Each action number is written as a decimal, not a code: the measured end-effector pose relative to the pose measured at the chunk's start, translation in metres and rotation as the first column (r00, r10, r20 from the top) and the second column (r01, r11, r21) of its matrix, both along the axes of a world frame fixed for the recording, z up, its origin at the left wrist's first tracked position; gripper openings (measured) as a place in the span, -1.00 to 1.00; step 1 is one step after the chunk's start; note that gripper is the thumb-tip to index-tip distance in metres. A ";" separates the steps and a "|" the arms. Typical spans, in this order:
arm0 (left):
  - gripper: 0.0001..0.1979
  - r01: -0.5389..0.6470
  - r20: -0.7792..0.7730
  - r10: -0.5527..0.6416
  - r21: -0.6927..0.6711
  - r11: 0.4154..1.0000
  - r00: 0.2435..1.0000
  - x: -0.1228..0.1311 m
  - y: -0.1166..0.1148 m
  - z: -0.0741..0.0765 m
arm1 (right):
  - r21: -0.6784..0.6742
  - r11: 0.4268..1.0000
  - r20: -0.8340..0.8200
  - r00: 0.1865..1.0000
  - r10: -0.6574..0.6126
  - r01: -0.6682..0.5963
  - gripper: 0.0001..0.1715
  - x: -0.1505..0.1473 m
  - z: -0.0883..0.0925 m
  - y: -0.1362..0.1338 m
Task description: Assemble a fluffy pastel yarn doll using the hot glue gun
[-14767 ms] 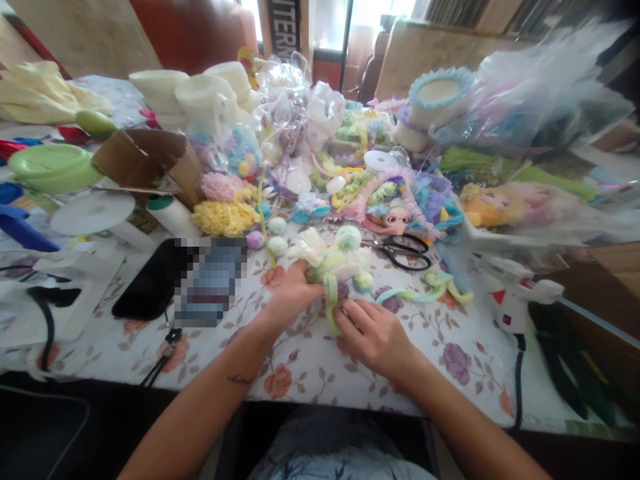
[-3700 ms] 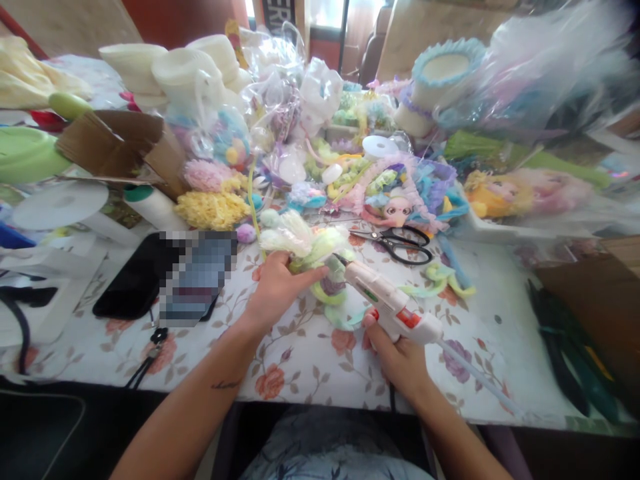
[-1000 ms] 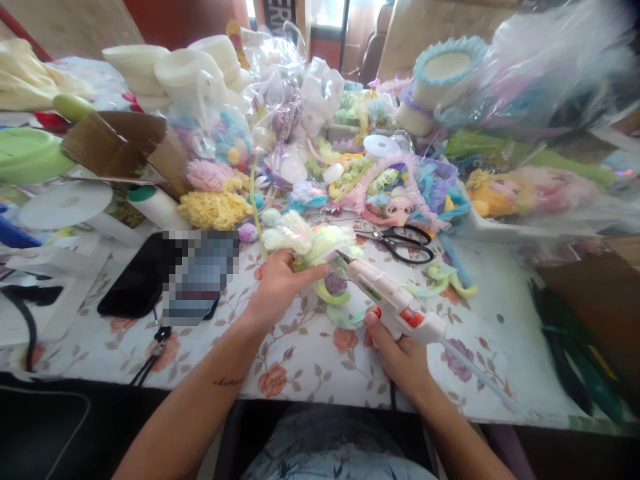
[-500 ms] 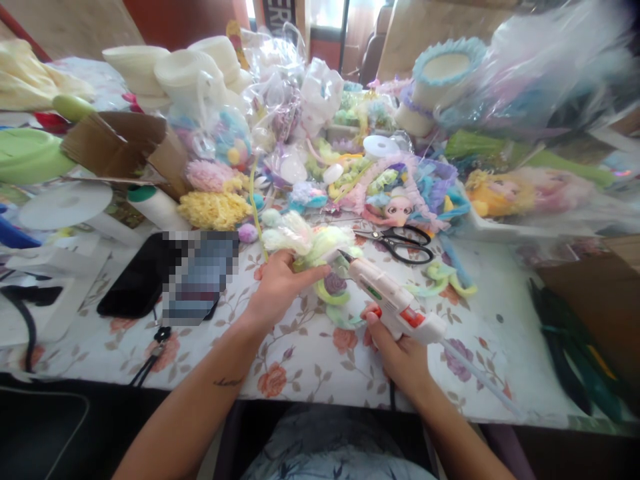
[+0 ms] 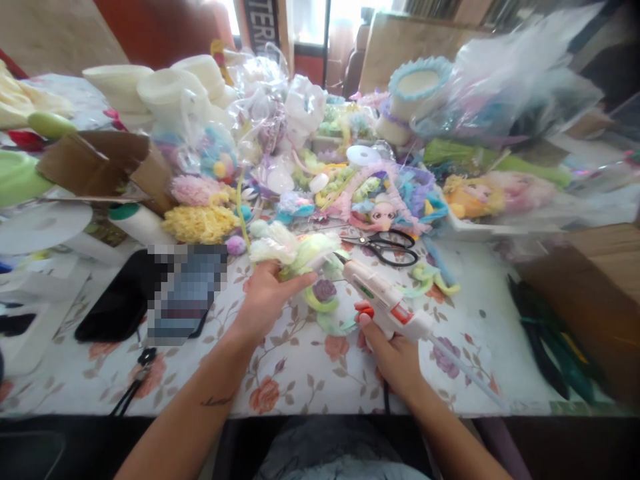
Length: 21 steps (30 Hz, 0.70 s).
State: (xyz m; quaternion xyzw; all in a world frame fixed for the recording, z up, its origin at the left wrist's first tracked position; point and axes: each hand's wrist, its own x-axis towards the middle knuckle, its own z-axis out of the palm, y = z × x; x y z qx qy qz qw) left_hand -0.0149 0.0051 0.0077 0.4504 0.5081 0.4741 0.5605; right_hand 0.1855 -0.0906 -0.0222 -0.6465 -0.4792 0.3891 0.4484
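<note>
My left hand (image 5: 270,293) is closed around a fluffy pale-yellow and light-green yarn piece (image 5: 300,253), thumb stretched along its near side. In my right hand (image 5: 390,353) is a white hot glue gun (image 5: 375,290), with my fingers wrapped round its handle and by its red trigger. The dark nozzle points up and left and is close to the yarn piece; whether it touches I cannot tell. A long glue stick (image 5: 467,370) sticks out of the gun's rear. Curled light-green strips (image 5: 325,303) lie just below the yarn piece.
Black-handled scissors (image 5: 390,247) lie beyond the gun. Two phones (image 5: 117,297) (image 5: 187,293) rest at left. Doll heads (image 5: 383,212), a cardboard box (image 5: 105,167), plastic bags (image 5: 510,73) and cream pots (image 5: 173,90) crowd the back. Dark-green pliers (image 5: 545,340) lie at right.
The camera view has shifted slightly, so the table's contents sit further left and lower. Both hands keep their hold on the yarn piece and the glue gun, nozzle still close to the yarn.
</note>
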 end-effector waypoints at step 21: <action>-0.70 -0.208 0.220 0.218 -0.066 0.976 0.951 0.003 0.007 0.027 | 0.096 0.852 0.303 0.801 -0.517 0.514 -0.54 0.202 0.023 0.008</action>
